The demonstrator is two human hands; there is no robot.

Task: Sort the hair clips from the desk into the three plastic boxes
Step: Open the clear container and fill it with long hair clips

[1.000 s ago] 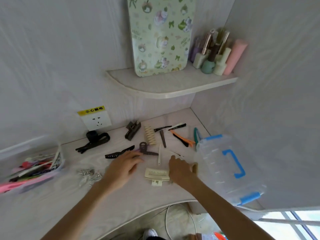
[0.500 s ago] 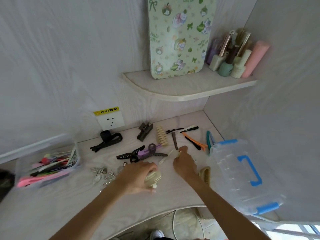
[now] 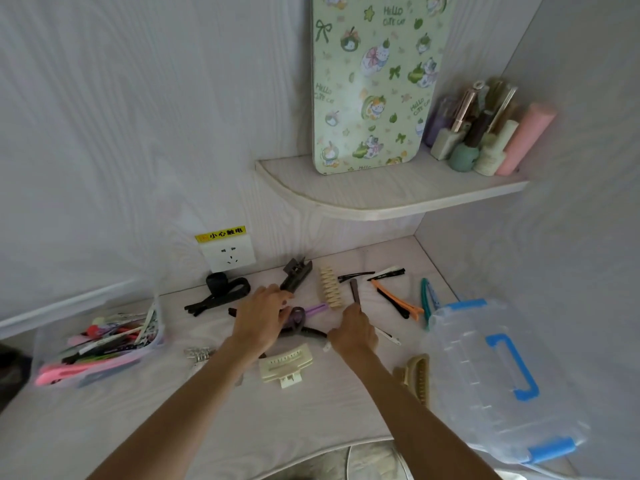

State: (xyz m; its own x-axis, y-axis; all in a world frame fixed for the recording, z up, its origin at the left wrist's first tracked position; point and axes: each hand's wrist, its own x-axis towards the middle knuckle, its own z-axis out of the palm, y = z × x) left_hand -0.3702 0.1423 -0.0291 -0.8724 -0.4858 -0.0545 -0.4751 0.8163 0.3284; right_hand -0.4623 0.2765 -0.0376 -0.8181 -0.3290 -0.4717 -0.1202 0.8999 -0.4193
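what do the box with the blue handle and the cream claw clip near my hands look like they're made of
Box with the blue handle: clear, glossy plastic by the look; the desk shows through its lid, and its blue latches look opaque. Cream claw clip: probably matte moulded plastic, evenly coloured with moulded teeth and no shine.

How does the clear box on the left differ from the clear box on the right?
The left box stands open, without a visible lid, and is filled with colourful clips. The right box is closed by a lid with a blue handle and blue latches; any contents cannot be made out. Both are clear plastic and sit on the desk.
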